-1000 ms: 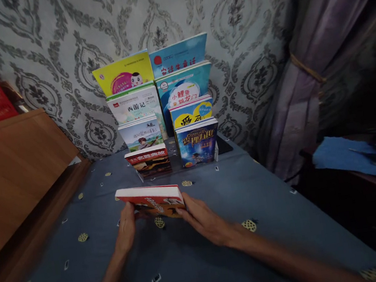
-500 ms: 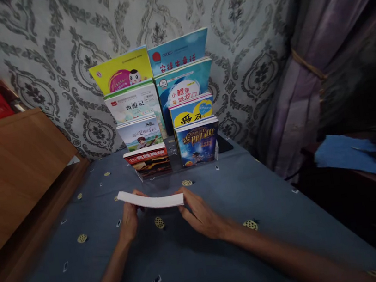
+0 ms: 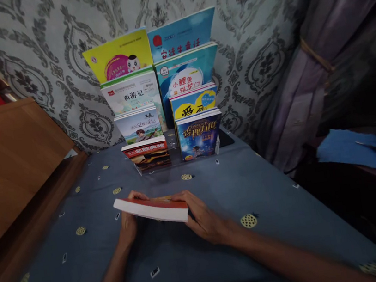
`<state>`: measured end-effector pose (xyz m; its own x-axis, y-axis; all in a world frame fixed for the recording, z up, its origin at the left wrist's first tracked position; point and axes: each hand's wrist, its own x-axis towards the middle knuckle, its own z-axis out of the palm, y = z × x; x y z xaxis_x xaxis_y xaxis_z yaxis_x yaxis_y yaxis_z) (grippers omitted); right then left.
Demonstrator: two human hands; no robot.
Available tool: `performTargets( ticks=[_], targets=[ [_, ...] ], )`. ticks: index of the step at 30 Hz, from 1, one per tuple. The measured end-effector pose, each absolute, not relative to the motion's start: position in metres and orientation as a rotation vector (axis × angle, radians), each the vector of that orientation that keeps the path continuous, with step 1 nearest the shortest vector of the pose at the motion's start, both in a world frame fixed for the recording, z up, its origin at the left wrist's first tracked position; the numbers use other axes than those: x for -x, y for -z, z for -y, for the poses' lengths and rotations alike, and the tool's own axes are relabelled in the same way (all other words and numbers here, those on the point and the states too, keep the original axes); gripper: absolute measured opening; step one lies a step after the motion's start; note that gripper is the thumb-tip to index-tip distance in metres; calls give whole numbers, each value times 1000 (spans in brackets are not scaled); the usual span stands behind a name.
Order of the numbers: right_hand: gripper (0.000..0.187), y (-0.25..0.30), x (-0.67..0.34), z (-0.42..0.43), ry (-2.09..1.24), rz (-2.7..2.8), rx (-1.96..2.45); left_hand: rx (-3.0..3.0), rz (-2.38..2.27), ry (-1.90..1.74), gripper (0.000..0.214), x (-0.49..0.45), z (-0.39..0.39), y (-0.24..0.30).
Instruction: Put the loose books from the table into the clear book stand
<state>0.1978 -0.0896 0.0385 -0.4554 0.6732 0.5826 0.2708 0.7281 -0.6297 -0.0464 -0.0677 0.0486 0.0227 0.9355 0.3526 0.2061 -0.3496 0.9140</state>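
A thick paperback book [image 3: 152, 211] with a red-orange cover is held level above the table, its white page edges facing me and bowed a little. My left hand [image 3: 128, 213] grips its left end, fingers curled over the far side. At the right end, my right hand [image 3: 200, 216] is closed on it, fingers on top and thumb below. Beyond the hands stands a tiered rack of books in two columns, with a red-and-dark book [image 3: 147, 156] at the front left and a dark blue book [image 3: 199, 134] at the front right.
Behind these rise a yellow book [image 3: 118, 57] and a blue book [image 3: 183, 32], near the patterned wall. A dark blue cloth with pineapple prints [image 3: 187, 264] covers the table. To the left is a wooden cabinet [image 3: 16, 160]; a purple curtain [image 3: 294, 98] hangs at right.
The book has tilted, so its red-orange cover now shows above the page edges. Both hands still hold it. The view has shifted slightly, and the rack sits higher in the picture.
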Motion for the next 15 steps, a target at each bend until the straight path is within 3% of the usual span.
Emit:
performTargets(
  ticks=[15],
  targets=[
    [36,-36,-197,90,-616,2006,709,-1693,-1136,-1371,62,50,69,-46]
  ],
)
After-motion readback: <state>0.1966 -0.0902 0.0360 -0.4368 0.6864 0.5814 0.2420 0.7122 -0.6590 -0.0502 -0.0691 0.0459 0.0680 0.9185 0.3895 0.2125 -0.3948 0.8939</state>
